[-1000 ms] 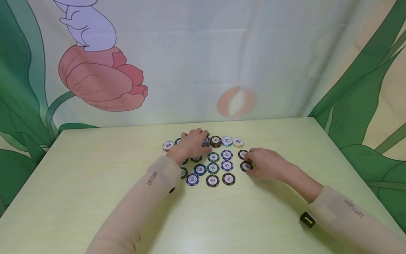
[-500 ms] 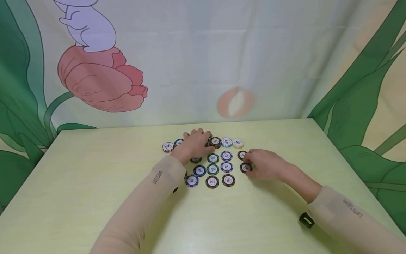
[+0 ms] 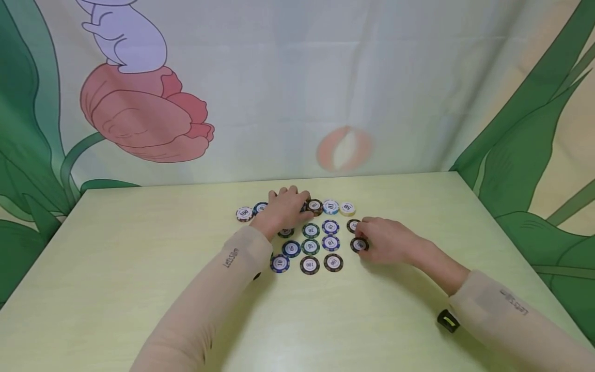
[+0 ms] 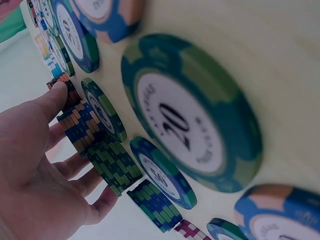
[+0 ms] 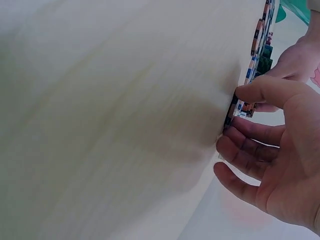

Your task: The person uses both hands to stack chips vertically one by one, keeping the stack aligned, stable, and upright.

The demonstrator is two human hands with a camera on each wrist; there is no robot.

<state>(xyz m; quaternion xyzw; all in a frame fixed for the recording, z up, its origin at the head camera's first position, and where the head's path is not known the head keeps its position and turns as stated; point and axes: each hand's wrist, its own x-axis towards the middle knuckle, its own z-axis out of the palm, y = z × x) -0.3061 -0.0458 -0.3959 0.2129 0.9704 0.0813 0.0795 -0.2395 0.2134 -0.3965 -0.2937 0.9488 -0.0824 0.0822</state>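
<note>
Round poker chips with striped coloured rims and white numbered centres [image 3: 310,246] lie in loose rows on the pale wooden worktop [image 3: 130,258], midway between its side edges, with a row of stacks towards the far edge. Over the last second the left hand [image 3: 283,209] has shifted slightly towards the worktop's right edge, covering more of the blue-and-orange striped stack [image 4: 80,127]; the visible chips show no clear shift, so the layout looks unaltered by it. That hand's fingers are spread, their tips behind this stack and the green striped stack [image 4: 115,167], the thumb by the black-and-orange stack [image 3: 314,206]. (Whether they grip anything, I cannot tell.) The right hand [image 3: 388,240] stays at the end of the rows nearest the right edge, its fingers bent and, with the thumb, closed about the edges of two flat black-rimmed chips [image 3: 359,245].
</note>
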